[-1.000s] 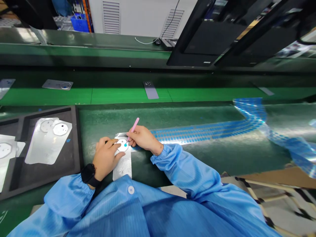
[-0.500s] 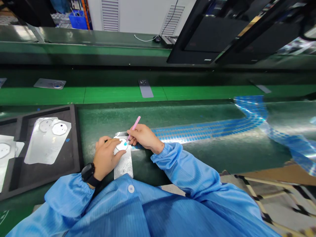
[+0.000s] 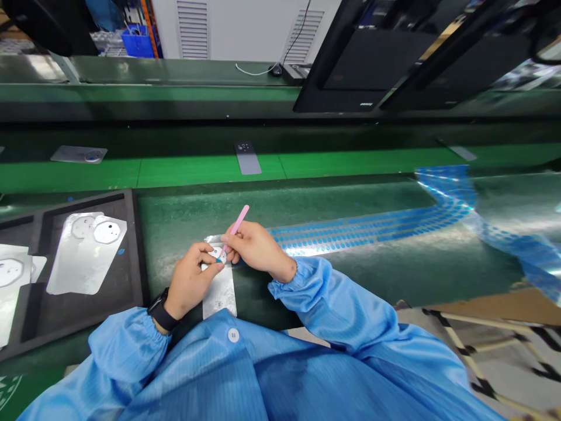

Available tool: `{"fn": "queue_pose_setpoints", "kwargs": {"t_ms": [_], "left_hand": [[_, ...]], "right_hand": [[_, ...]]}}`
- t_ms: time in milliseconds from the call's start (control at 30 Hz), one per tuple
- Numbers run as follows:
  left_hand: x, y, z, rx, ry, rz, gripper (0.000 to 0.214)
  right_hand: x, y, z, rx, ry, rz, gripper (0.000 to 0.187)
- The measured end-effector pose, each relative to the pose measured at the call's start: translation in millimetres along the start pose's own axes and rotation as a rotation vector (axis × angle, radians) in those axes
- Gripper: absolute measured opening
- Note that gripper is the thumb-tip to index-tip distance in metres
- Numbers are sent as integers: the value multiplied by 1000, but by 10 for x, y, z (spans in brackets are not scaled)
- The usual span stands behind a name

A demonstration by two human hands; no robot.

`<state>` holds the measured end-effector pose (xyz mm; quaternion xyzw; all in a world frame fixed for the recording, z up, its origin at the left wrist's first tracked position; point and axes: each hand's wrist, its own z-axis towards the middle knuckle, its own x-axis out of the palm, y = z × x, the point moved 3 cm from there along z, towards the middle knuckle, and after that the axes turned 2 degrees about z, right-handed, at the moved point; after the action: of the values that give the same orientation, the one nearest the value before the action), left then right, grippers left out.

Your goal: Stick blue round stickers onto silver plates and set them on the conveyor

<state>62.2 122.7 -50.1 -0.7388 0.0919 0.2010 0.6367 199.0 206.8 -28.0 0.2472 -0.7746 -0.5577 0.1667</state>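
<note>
My right hand (image 3: 254, 248) grips a pair of pink tweezers (image 3: 237, 223), slanted with the tips down and to the left. At the tips is a small blue round sticker (image 3: 218, 259). The thumb and forefinger of my left hand (image 3: 193, 279) are pinched together at that sticker, above the white round camera area of a silver phone back panel (image 3: 220, 295). The panel lies on the bench in front of me, its upper part partly hidden by my fingers.
To the left, a black tray (image 3: 137, 257) holds several silver panels (image 3: 79, 263). A clear strip with rows of blue dots (image 3: 350, 231) stretches right. Beyond it, a grey phone back (image 3: 248, 161) and another panel (image 3: 79, 154) lie on a green belt (image 3: 184, 169). Monitors (image 3: 350, 64) stand behind.
My left fingers have gone from lying on the panel to pinching at the tweezer tips. The blue sticker has shifted slightly left and down. Panels on the belt sit further left in view.
</note>
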Motion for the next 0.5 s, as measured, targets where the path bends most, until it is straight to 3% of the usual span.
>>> {"fn": "queue_pose_setpoints", "kwargs": {"t_ms": [500], "left_hand": [[3, -11, 3, -90, 129, -280, 35]], "right_hand": [[29, -119, -22, -81, -52, 295, 37]]}}
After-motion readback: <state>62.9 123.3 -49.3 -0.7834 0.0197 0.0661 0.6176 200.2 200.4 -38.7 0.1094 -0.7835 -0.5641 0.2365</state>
